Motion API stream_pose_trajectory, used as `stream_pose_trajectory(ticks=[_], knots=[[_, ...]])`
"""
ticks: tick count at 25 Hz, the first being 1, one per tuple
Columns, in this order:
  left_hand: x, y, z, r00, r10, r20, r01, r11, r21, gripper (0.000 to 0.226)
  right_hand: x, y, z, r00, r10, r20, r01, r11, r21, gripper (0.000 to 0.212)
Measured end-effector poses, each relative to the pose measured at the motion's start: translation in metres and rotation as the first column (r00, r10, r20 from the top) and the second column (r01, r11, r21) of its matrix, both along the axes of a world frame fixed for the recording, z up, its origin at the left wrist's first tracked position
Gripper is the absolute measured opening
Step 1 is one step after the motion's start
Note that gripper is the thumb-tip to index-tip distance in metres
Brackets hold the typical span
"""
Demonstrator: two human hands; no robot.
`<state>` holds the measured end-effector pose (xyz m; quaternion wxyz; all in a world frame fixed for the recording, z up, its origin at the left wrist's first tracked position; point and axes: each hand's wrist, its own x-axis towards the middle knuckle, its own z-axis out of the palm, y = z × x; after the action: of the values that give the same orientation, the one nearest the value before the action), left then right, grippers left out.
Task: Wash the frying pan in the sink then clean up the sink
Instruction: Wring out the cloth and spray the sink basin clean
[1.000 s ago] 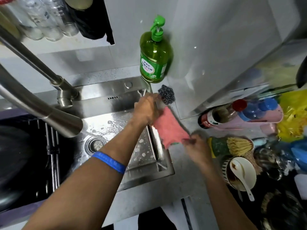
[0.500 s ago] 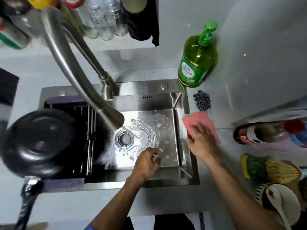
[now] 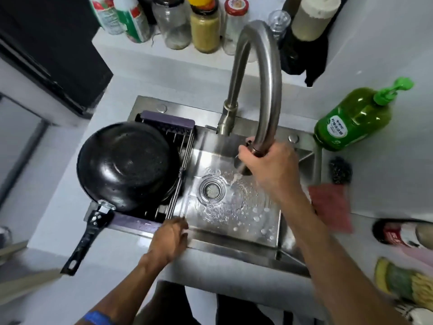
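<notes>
The black frying pan (image 3: 126, 165) lies upside down on a drying rack (image 3: 180, 174) over the left half of the steel sink (image 3: 234, 240), its handle pointing toward the near left. My right hand (image 3: 271, 167) grips the spout end of the tall faucet (image 3: 257, 85), and water runs onto the sink floor beside the drain (image 3: 212, 188). My left hand (image 3: 171, 238) rests on the sink's front rim, fingers curled over the inner edge near the rack. Droplets and foam cover the basin floor.
A pink cloth (image 3: 330, 207) and a steel scourer (image 3: 339, 170) lie on the counter right of the sink. A green soap bottle (image 3: 353, 123) stands behind them. Jars and bottles (image 3: 203, 26) line the back shelf. A sauce bottle (image 3: 400, 233) and a brush (image 3: 405, 282) lie at the right.
My right hand left the pink cloth and took hold of the faucet spout. My left hand moved from the basin floor to the front rim. The view shifted left.
</notes>
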<state>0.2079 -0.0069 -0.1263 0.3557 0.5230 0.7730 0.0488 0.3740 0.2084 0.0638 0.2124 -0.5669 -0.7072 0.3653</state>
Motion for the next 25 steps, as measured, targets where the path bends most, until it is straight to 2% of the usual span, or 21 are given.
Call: stream_pose_trajectory(ticks=[2,4,6,9,13,15,17,19,22,25], knots=[[-0.022,-0.023,-0.004,0.989,-0.146,-0.025,0.148,0.987,0.07,0.035,0.001,0.004,-0.014,0.995,-0.039,-0.095,0.033,0.998,-0.061,0.006],[-0.037,-0.033,0.0,0.955,-0.274,-0.116,0.283,0.956,0.077,0.04,0.001,0.01,-0.035,0.995,-0.021,-0.1,0.022,1.0,0.007,0.015],[-0.049,-0.033,0.009,0.942,-0.27,-0.2,0.283,0.958,0.037,0.044,-0.002,0.019,-0.049,0.997,-0.016,-0.077,0.023,0.996,0.083,0.02],[-0.06,-0.035,0.008,0.912,-0.308,-0.272,0.316,0.949,-0.015,0.051,0.01,0.041,-0.052,0.988,-0.099,-0.115,0.105,0.993,0.046,0.021],[-0.057,-0.036,0.005,0.9,-0.308,-0.309,0.332,0.943,0.027,0.04,0.043,0.064,-0.065,0.993,-0.094,0.077,0.085,0.991,0.108,0.023],[-0.055,-0.037,0.005,0.921,-0.269,-0.281,0.305,0.948,0.092,0.045,0.055,0.084,-0.08,0.989,-0.098,0.111,0.086,0.991,0.104,0.024],[-0.057,-0.035,0.007,0.943,-0.232,-0.237,0.263,0.959,0.107,0.042,0.049,0.088,-0.066,0.99,-0.091,0.111,0.079,0.991,0.11,0.02],[-0.058,-0.034,0.008,0.946,-0.235,-0.225,0.258,0.963,0.077,0.042,0.056,0.092,-0.06,0.987,-0.062,0.148,0.047,0.994,0.101,0.013],[-0.055,-0.033,0.007,0.944,-0.245,-0.223,0.258,0.966,0.031,0.061,0.078,0.1,-0.066,0.957,-0.044,0.286,0.028,0.998,0.058,0.014],[-0.054,-0.033,0.005,0.955,-0.21,-0.21,0.214,0.977,-0.005,0.06,0.088,0.103,-0.075,0.928,0.0,0.374,0.015,0.999,-0.039,0.015]])
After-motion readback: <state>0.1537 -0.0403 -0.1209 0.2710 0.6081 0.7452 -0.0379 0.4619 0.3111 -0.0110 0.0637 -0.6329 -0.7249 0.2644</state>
